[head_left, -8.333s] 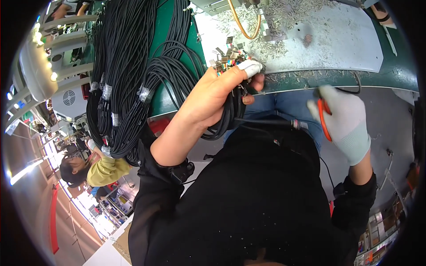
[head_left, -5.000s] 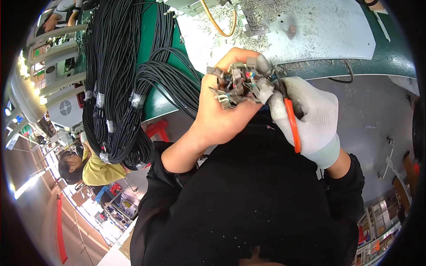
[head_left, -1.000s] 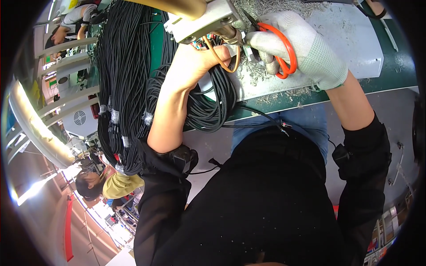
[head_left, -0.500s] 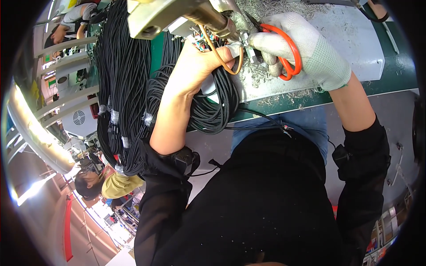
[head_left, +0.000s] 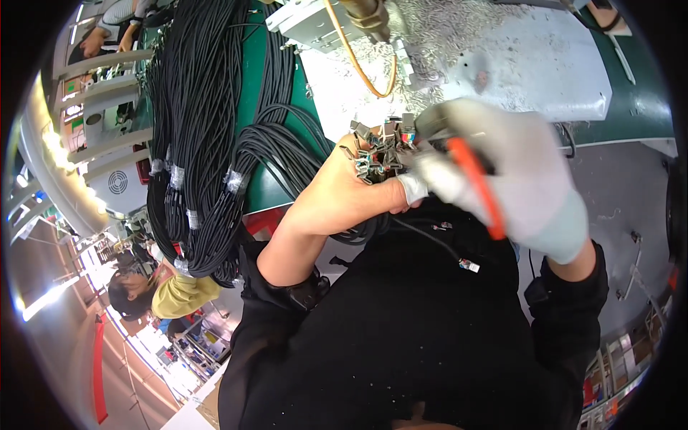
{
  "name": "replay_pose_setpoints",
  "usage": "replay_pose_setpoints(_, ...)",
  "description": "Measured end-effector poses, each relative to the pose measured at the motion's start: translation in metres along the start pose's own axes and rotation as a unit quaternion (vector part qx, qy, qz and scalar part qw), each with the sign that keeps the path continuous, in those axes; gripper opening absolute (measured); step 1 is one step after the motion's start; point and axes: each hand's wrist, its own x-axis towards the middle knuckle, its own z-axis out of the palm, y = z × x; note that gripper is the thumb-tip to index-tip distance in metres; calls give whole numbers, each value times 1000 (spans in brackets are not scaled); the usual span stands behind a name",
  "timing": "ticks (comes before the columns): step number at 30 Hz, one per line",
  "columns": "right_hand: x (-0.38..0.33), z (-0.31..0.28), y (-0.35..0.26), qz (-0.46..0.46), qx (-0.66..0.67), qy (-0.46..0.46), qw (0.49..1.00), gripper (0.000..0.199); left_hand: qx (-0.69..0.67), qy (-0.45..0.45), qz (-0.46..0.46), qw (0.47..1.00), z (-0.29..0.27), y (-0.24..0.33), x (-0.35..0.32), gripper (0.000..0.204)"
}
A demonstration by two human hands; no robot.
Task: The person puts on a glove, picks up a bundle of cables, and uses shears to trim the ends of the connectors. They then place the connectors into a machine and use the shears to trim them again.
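Note:
My bare left hand (head_left: 326,197), its thumb tip wrapped in white, is closed round a bundle of black cables with metal connectors (head_left: 383,154) fanned out at the top. Just right of it my right hand (head_left: 534,175), in a whitish knit glove and smeared by motion, grips red-handled scissors (head_left: 479,188). Its gloved fingers are close to or touching the connectors; the blur hides which. The scissors' blades are not clearly seen. One cable end with a small connector (head_left: 468,266) hangs apart in front of my black top.
Long bundles of black cable (head_left: 204,107) lie to the left on the green table (head_left: 254,86). A machine head (head_left: 367,16) with an orange-brown tube (head_left: 358,64) stands over a white plate (head_left: 566,64) strewn with metal scraps (head_left: 430,43). Other people sit far left.
Both hands have come away from the machine head toward my body, with the cable bundle and the scissors. The right hand has swung beside the connectors.

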Motion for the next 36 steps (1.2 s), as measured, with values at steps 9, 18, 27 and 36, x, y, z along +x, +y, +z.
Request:
replay_pose_setpoints(9,-12,14,3,127,163,-126,970,20,16,39,84,996,13,-14,-4,38)
replay_pose_setpoints(18,-35,-4,-11,210,281,-30,936,19,143,-50,81,985,19,-6,-11,36)
replay_pose_setpoints(27,-49,-11,-6,159,280,-7,947,16,104,53,158,981,44,-3,-12,25)
replay_pose_setpoints(36,-43,6,10,-153,-72,192,967,18,78,165,142,973,49,-3,-8,21)
